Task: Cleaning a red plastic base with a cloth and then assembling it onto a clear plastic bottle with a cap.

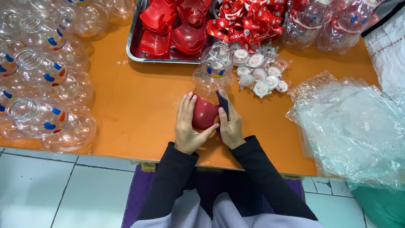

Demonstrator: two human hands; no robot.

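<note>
On the near middle of the orange table [126, 105], the left hand [187, 124] and right hand [230, 124] close from both sides around a glossy red plastic cap piece [204, 114], steadying it; the right possibly also pinches a dark cloth [222, 103]. A clear plastic bottle [214, 67] lies just beyond.

One red plastic piece [204, 113] is between two hands, the left hand [187, 122] and the right hand [230, 120]. One clear bottle [214, 67] stands near the middle of the orange table [135, 105]. One metal tray [134, 40] sits at the far edge. About ten small round caps [261, 74] lie together. The clear bottles [38, 80] at the left edge are too many to count surely.
</note>
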